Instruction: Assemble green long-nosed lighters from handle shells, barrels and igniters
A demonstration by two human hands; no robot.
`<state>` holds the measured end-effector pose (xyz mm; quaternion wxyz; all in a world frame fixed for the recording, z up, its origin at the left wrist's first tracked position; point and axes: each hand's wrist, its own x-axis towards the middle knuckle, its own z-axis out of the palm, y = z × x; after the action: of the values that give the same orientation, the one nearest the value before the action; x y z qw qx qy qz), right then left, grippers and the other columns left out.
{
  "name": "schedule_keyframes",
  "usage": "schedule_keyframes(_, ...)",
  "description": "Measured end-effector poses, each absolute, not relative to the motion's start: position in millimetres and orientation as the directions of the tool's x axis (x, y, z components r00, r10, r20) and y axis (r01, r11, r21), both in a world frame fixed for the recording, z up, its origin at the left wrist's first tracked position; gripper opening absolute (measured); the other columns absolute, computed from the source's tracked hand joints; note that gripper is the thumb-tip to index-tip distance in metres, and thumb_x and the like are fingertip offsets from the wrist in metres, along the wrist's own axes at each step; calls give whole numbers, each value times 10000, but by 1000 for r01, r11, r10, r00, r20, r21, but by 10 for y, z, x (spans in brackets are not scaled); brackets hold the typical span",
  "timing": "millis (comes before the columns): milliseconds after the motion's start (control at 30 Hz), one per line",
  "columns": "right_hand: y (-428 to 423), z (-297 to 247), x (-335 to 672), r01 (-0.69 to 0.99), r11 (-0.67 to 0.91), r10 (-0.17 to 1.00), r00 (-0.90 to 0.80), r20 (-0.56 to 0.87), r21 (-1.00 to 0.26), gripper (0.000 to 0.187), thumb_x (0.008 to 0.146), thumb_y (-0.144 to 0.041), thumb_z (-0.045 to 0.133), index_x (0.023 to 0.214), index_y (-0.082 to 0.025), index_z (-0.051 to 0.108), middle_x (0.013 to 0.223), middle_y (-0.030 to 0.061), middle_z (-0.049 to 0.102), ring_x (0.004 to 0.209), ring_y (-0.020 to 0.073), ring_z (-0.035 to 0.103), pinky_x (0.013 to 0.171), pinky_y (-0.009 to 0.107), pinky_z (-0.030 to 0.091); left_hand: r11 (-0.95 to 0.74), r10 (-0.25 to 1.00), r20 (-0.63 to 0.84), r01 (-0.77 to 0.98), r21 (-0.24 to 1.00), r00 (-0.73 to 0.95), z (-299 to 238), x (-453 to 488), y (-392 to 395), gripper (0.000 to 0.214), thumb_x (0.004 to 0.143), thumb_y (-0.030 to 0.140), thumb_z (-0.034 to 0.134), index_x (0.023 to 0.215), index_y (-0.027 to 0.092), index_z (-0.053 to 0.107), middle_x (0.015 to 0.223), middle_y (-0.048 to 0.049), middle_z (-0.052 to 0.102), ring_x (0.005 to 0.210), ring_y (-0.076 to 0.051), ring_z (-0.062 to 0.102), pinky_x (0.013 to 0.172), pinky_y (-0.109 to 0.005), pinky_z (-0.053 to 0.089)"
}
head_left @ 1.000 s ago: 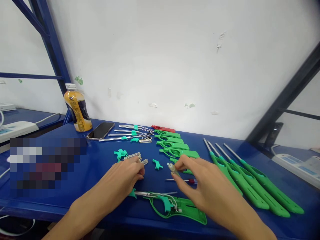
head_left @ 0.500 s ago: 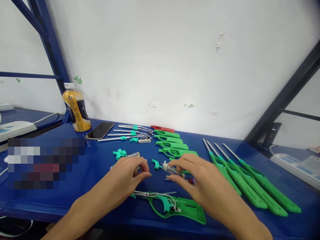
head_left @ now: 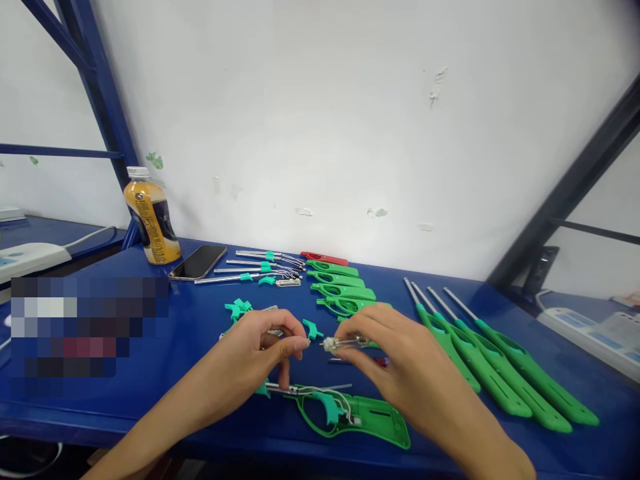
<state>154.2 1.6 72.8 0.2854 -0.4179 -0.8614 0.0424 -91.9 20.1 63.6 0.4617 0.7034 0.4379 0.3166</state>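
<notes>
My right hand [head_left: 395, 360] is closed in a pinch on a small clear tube with a white tip [head_left: 340, 344], held level just above the blue table [head_left: 200, 320]. Facing it, my left hand [head_left: 260, 353] has its thumb and forefinger pinched together near that white tip; what they hold is too small to name. Below both hands lies an open green lighter shell [head_left: 360, 417] with a teal trigger, white wires and a metal rod sticking out to the left.
Several finished green long-nosed lighters [head_left: 490, 360] lie at the right. Green shell halves [head_left: 340, 287], one red shell [head_left: 325, 258], metal rods with teal parts [head_left: 260, 267], loose teal triggers [head_left: 239, 308], a phone [head_left: 199, 261] and an orange bottle [head_left: 150, 217] sit further back.
My right hand turned the clear tube level and carried it left. My left hand lifted off the small parts on the table and came toward the tube's tip.
</notes>
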Motion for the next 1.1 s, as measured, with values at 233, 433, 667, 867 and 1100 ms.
schedule_keyframes(233,10,745,1528,706,647,744,-500,444,-289,60,1060,-244,675,1092,-295,665,1016,-31,745,951,196,657,797,336,474,-199,878,53,262,944,475,569,-888,199,304,1017,459,594,888,187,634,825,45,640,565,-101,685,560,-238,426)
schedule_keyframes(433,16,728,1524,715,640,752,-506,422,-283,67,1056,-254,677,1105,-298,688,1019,-19,756,964,214,671,816,356,512,-238,862,82,257,937,500,564,-871,192,325,1039,483,560,909,193,624,844,30,672,562,-107,700,536,-229,426)
schedule_keyframes(667,-13,719,1529,734,613,770,-471,431,-293,171,1079,-307,644,1225,-308,733,1051,-11,781,954,218,714,830,383,535,-407,894,268,404,819,358,583,-817,141,245,1037,394,492,919,226,626,732,32,655,579,-136,665,554,-247,458)
schedule_keyframes(867,-47,722,1509,737,605,781,-474,407,-303,195,1085,-343,636,1243,-329,749,1003,-24,769,937,205,707,802,366,516,-557,826,482,558,616,292,505,-808,90,248,1059,366,474,946,258,666,759,13,683,669,-168,626,582,-267,410)
schedule_keyframes(1100,-57,719,1506,743,596,778,-442,446,-303,182,1088,-332,628,1220,-313,751,1004,-26,774,909,202,712,764,351,511,-636,733,599,636,437,322,491,-821,81,246,1121,298,446,992,267,654,913,38,721,718,-143,663,657,-265,448)
